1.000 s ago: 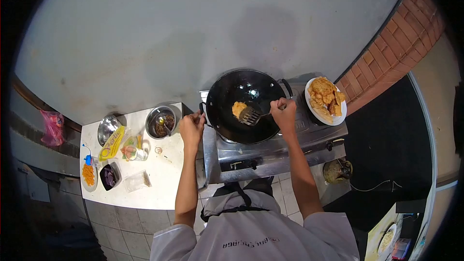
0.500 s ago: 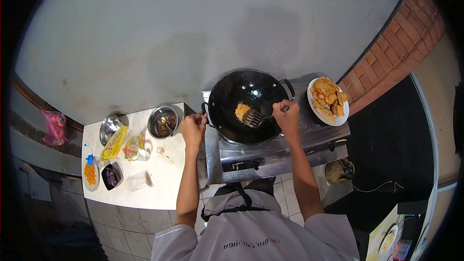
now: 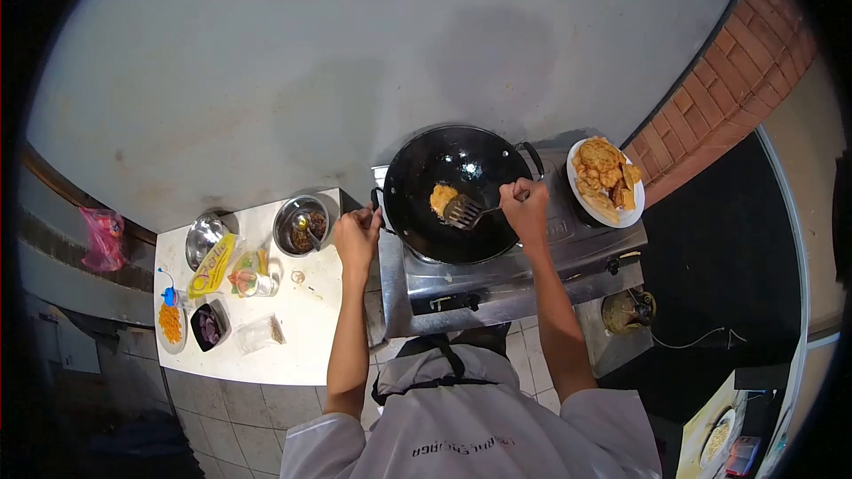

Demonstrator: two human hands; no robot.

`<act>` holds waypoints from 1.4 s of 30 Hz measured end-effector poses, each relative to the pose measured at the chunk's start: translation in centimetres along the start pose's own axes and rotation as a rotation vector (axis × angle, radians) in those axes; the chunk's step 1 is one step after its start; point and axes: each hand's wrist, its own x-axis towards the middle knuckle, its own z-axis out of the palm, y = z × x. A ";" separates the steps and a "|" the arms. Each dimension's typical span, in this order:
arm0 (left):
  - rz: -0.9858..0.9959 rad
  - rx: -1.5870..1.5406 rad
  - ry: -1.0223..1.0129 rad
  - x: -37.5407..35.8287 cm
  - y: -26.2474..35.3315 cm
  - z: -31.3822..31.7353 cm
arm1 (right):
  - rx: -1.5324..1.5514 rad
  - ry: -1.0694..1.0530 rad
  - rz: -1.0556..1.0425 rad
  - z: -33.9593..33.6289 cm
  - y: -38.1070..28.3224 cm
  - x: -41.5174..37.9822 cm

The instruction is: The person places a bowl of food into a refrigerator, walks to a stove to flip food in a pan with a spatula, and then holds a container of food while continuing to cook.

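A black wok [image 3: 461,160] sits on the stove with a small golden fried piece [image 3: 442,199] in it. My right hand [image 3: 524,206] is closed around the handle of a slotted metal spatula [image 3: 462,212], whose head lies in the wok against the right side of that piece. At the wok's left rim, my left hand [image 3: 358,232] has its fingers closed on the wok's side handle [image 3: 377,198]. A white plate [image 3: 629,215] heaped with golden fried pieces [image 3: 603,170] stands right of the wok.
On the white table [image 3: 306,346] at left are a metal bowl [image 3: 280,229] with dark contents and a spoon, an upturned-looking metal bowl [image 3: 206,239], a yellow packet [image 3: 211,268], a black dish [image 3: 209,326] and a plate of orange pieces [image 3: 170,323]. A gas cylinder [image 3: 627,311] stands below the stove.
The view has shifted slightly. Both hands keep their places at the wok, and the spatula head has moved slightly left against the fried piece.
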 end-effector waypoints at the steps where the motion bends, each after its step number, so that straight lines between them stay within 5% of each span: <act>1: -0.003 0.003 0.003 -0.1 -0.1 0.0 | 0.002 -0.005 0.000 -0.1 -0.3 -0.1; 42: 0.043 0.004 0.006 -0.1 0.3 -0.1 | 0.176 0.046 0.006 1.3 0.6 -2.9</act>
